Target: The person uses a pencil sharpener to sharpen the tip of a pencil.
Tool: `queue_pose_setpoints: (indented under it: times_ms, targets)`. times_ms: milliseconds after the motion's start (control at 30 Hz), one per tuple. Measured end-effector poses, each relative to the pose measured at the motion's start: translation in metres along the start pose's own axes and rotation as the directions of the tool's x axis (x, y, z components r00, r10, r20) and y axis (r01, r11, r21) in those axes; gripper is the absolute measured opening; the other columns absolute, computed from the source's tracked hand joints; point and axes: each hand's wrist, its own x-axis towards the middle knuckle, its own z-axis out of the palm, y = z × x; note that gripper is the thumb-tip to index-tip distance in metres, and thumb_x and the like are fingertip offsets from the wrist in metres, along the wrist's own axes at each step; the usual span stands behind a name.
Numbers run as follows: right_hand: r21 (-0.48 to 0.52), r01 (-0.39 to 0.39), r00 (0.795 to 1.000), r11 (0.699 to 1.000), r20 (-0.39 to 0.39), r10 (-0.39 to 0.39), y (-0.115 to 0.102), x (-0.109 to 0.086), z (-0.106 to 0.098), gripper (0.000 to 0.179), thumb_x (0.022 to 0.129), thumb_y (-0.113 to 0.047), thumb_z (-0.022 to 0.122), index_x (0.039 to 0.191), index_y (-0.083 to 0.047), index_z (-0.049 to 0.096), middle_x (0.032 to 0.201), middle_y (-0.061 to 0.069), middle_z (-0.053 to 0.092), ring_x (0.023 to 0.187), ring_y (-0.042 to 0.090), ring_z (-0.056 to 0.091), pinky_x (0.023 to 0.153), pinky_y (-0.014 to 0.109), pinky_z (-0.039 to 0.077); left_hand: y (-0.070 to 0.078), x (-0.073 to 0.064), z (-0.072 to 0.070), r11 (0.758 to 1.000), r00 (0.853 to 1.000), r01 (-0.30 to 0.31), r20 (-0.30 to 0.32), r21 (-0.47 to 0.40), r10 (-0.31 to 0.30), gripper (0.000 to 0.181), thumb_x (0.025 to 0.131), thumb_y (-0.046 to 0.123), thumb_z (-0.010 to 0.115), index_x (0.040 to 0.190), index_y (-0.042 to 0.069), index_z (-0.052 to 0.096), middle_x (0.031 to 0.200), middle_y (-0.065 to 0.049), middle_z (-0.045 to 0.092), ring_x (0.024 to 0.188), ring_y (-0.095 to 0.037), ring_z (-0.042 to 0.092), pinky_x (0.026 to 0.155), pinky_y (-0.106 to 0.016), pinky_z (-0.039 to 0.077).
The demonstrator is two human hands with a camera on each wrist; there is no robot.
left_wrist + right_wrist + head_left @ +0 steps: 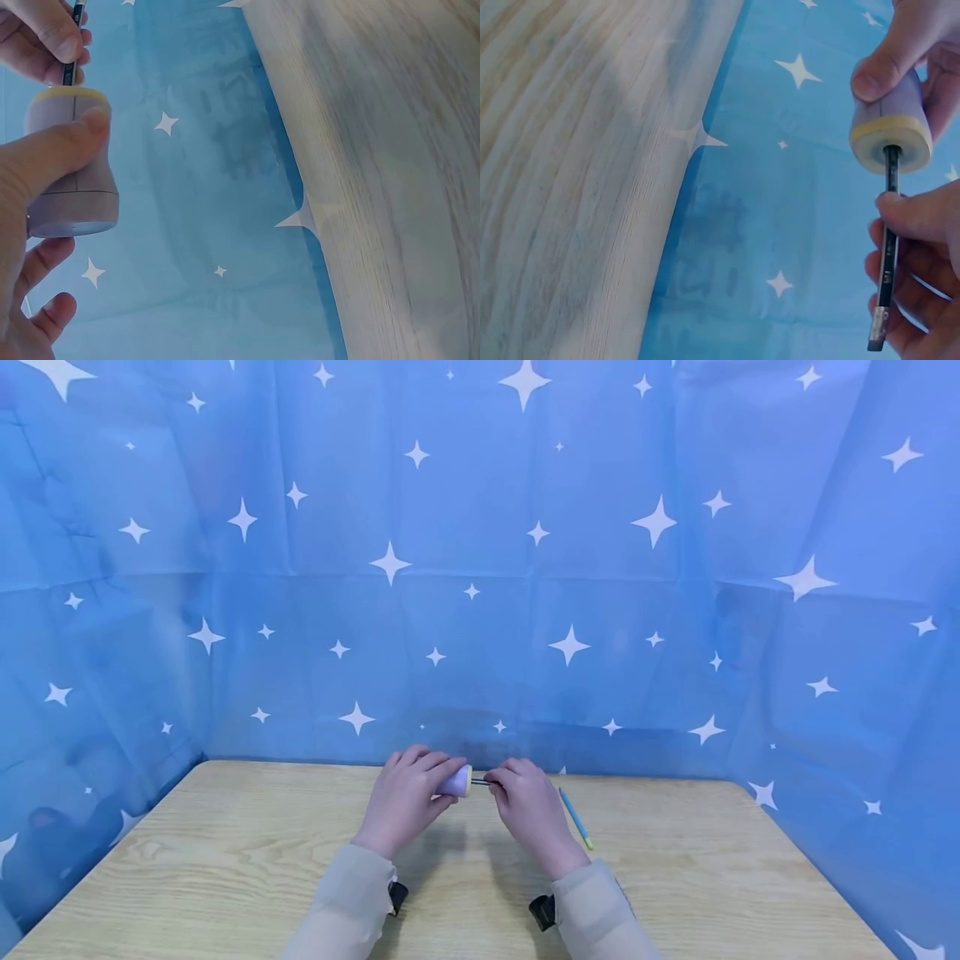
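My left hand point(408, 797) grips a lavender pencil sharpener point(75, 169) with a pale yellow end, thumb along its side. A dark pencil point(889, 255) with a metal band and a dark eraser end sits with its other end inside the sharpener's hole. My right hand point(525, 806) pinches the pencil between thumb and fingers just outside that hole. Both hands are held above the far part of the table, sharpener on the left and pencil on the right. The pencil's tip is hidden inside the sharpener.
A light blue stick, pencil-like with a yellow end point(576, 820), lies on the wooden table point(225, 860) to the right of my right hand. Behind the table's far edge hangs a blue cloth point(480, 693) with white stars.
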Motion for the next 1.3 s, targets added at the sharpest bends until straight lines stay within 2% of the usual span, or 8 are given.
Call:
queue_pose_setpoints:
  times_ms: [100, 167, 333, 400, 500, 800, 1100, 1300]
  targets:
    - [0.002, 0.01, 1.0, 1.0, 0.005, -0.01, 0.002, -0.002, 0.0, 0.008, 0.084, -0.004, 0.074, 0.09, -0.01, 0.074, 0.085, 0.0, 0.066, 0.077, 0.017, 0.058, 0.069, 0.033, 0.051, -0.002, -0.001, 0.0, 1.0, 1.0, -0.007, 0.014, -0.024, 0.007, 0.05, 0.072, 0.025, 0.087, 0.119, 0.02, 0.071, 0.11, 0.005, 0.069, 0.102, -0.018, 0.056, 0.079, -0.037, 0.044]
    - [-0.001, 0.006, 1.0, 1.0, -0.006, -0.006, 0.005, -0.002, -0.001, 0.008, 0.084, -0.003, 0.074, 0.09, -0.008, 0.074, 0.085, 0.001, 0.066, 0.078, 0.018, 0.059, 0.07, 0.033, 0.051, -0.006, -0.002, -0.003, 0.999, 1.0, 0.013, 0.006, -0.031, -0.013, 0.05, 0.071, 0.023, 0.087, 0.118, 0.019, 0.071, 0.109, 0.004, 0.069, 0.102, -0.019, 0.056, 0.081, -0.039, 0.045]
    - [-0.002, -0.084, 0.996, 0.996, -0.044, 0.084, 0.017, -0.003, -0.008, 0.009, 0.082, 0.001, 0.075, 0.089, -0.005, 0.074, 0.086, 0.004, 0.067, 0.082, 0.022, 0.061, 0.074, 0.037, 0.051, -0.021, -0.007, -0.016, 0.993, 0.993, 0.107, -0.047, -0.04, -0.109, 0.052, 0.068, 0.019, 0.089, 0.117, 0.015, 0.072, 0.107, -0.001, 0.07, 0.103, -0.023, 0.057, 0.088, -0.042, 0.045]
    - [0.004, -0.115, 0.993, 0.993, -0.039, 0.115, 0.02, -0.003, -0.011, 0.01, 0.082, 0.001, 0.074, 0.09, -0.005, 0.074, 0.087, 0.004, 0.067, 0.084, 0.023, 0.061, 0.075, 0.038, 0.051, -0.024, -0.007, -0.021, 0.991, 0.99, 0.127, -0.052, -0.048, -0.129, 0.053, 0.069, 0.019, 0.089, 0.118, 0.015, 0.071, 0.109, -0.001, 0.07, 0.103, -0.023, 0.057, 0.089, -0.043, 0.045]
    - [0.01, -0.134, 0.991, 0.991, -0.016, 0.134, 0.022, -0.002, -0.013, 0.009, 0.084, -0.001, 0.073, 0.092, -0.005, 0.074, 0.089, 0.004, 0.067, 0.085, 0.023, 0.06, 0.076, 0.038, 0.05, -0.025, -0.005, -0.024, 0.99, 0.99, 0.129, -0.047, -0.049, -0.131, 0.052, 0.071, 0.02, 0.088, 0.119, 0.016, 0.071, 0.11, -0.001, 0.07, 0.103, -0.023, 0.057, 0.089, -0.043, 0.045]
    - [0.045, -0.19, 0.982, 0.981, 0.004, 0.19, 0.024, -0.003, -0.013, 0.01, 0.084, -0.001, 0.073, 0.093, -0.005, 0.074, 0.088, 0.004, 0.066, 0.083, 0.022, 0.06, 0.072, 0.035, 0.051, -0.022, -0.004, -0.019, 0.989, 0.99, 0.142, -0.023, -0.043, -0.143, 0.052, 0.072, 0.022, 0.087, 0.121, 0.017, 0.07, 0.111, 0.0, 0.07, 0.103, -0.022, 0.056, 0.085, -0.043, 0.044]
    - [0.093, -0.323, 0.945, 0.942, 0.085, 0.316, 0.031, -0.003, -0.012, 0.012, 0.086, -0.006, 0.072, 0.097, -0.006, 0.075, 0.09, 0.004, 0.066, 0.078, 0.018, 0.063, 0.068, 0.036, 0.052, -0.018, -0.004, -0.013, 0.991, 0.992, 0.126, 0.012, -0.036, -0.125, 0.052, 0.072, 0.024, 0.087, 0.121, 0.018, 0.07, 0.112, 0.002, 0.069, 0.104, -0.021, 0.056, 0.079, -0.04, 0.042]
    - [0.126, -0.356, 0.933, 0.926, 0.109, 0.344, 0.036, -0.002, -0.012, 0.012, 0.086, -0.005, 0.071, 0.098, -0.006, 0.075, 0.088, 0.004, 0.066, 0.075, 0.017, 0.062, 0.065, 0.034, 0.051, -0.017, -0.003, -0.014, 0.989, 0.99, 0.144, 0.01, -0.046, -0.144, 0.053, 0.072, 0.023, 0.087, 0.121, 0.018, 0.069, 0.111, 0.002, 0.069, 0.103, -0.021, 0.056, 0.079, -0.039, 0.043]
